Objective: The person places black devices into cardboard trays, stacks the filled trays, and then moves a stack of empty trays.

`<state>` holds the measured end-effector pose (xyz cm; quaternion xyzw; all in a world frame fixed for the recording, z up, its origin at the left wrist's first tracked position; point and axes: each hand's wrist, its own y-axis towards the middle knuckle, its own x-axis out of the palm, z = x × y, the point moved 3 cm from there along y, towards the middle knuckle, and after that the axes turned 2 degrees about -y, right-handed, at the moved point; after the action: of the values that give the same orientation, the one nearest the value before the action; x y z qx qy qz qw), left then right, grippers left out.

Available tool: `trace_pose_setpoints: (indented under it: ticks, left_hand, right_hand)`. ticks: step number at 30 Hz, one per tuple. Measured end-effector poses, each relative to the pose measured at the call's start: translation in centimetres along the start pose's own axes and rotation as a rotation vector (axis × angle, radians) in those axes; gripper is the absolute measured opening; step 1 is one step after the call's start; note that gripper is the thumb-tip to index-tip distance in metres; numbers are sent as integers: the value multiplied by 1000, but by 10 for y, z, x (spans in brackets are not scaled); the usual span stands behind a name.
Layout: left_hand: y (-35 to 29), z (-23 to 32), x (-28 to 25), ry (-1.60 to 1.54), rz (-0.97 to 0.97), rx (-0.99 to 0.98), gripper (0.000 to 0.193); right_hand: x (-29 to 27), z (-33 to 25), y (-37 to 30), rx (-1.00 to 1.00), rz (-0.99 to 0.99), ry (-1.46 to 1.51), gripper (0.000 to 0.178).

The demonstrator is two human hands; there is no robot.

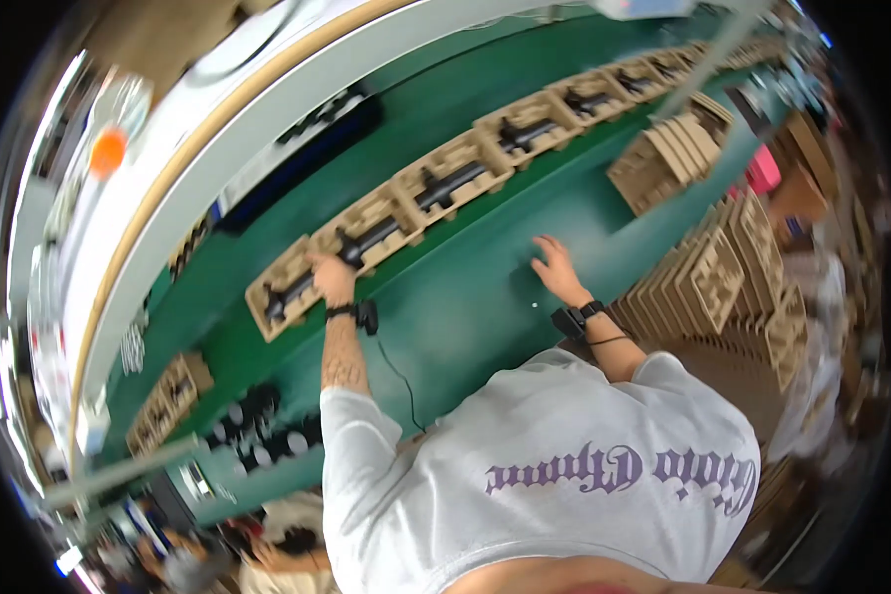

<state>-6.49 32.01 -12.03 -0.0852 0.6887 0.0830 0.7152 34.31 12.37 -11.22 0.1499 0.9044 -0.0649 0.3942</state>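
Tan moulded-pulp trays, each with a black tubular part in it, run in a line across the green bench. My left hand (333, 278) is at the joint between the nearest-left tray (260, 297) and the one after it, fingers bent over the tray wall. A black part (292, 295) lies in that left tray, and another black part (371, 240) sits just right of my fingers. My right hand (556, 269) is over the bare bench surface, fingers apart, holding nothing. Both wrists wear black strapped devices with cables.
A nested stack of pulp trays (698, 272) stands at my right, with a smaller stack (668, 158) on the bench. Several black round parts (267, 426) lie at the left, near another filled tray (168, 401). A white curved-edged shelf (158, 198) spans the far side.
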Motion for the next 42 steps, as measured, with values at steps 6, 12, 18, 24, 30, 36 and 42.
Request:
trace_pose_setpoints:
  ticks: [6, 12, 18, 24, 30, 36, 42]
  left_hand:
    - [3, -50, 1, -79, -214, 90, 74]
    - [-80, 49, -69, -966, 84, 413, 37]
    - [-196, 196, -75, -1326, -998, 382, 47]
    - [-209, 254, -70, -1576, -644, 255, 32]
    - [-214, 205, -74, -1629, -641, 175, 32]
    - [-238, 149, -90, -1118, -540, 115, 24]
    - [-240, 150, -96, -1392, -341, 91, 27]
  right_hand:
    - [-150, -19, 82, -166, 617, -125, 52]
    - [-240, 74, 118, 368, 724, -862, 42]
    - [-169, -5, 88, 60, 322, -1396, 18]
    - [-148, -147, 8, -394, -849, -246, 58]
    - [-117, -97, 56, -714, -197, -477, 73]
    - [-99, -129, 38, -813, -342, -312, 66]
    - [-84, -124, 35, -875, -259, -334, 47]
